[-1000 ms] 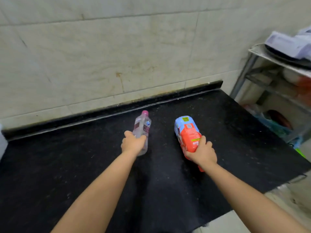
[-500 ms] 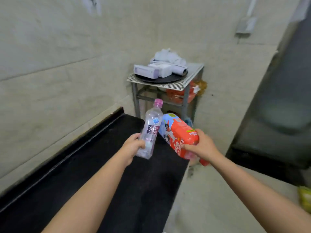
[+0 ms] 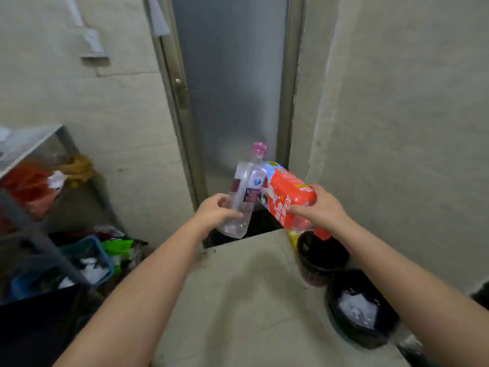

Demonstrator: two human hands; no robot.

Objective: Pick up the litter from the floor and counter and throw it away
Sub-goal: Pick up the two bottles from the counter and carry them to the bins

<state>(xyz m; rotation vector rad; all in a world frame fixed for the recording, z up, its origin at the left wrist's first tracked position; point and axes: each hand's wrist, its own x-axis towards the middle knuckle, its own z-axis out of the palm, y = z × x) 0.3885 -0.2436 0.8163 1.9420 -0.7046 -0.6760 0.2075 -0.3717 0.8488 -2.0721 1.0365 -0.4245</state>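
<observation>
At far left, a grey metal mesh rack [image 3: 29, 144] holds blurred red and orange bags; under it sits a blue plastic basket [image 3: 102, 254] with white scraps inside, a green wrapper beside it. Black desk corner [image 3: 34, 321] shows at lower left.

Left hand [image 3: 215, 211]: grip closed around the lower body of a clear plastic bottle with a pink cap [image 3: 247, 192]. Bottle held in the air, roughly upright, cap tilted slightly right. Looks empty.

Behind both hands: a frosted grey door in a metal frame [image 3: 232, 83], dark threshold at its foot.

Right hand [image 3: 321, 209]: grip closed on a red and blue printed plastic package [image 3: 287, 196], thumb on its near side, fingers over the top. Package held in the air, angled, blue end touching or overlapping the bottle's shoulder; cannot tell which.

Below my right forearm, on the pale tiled floor [image 3: 246, 300] against the right wall: a dark round mesh bin [image 3: 321, 260], directly under the package's lower end, contents not visible. Just nearer to me, a second dark round bin [image 3: 362, 311] with crumpled white paper inside.
</observation>
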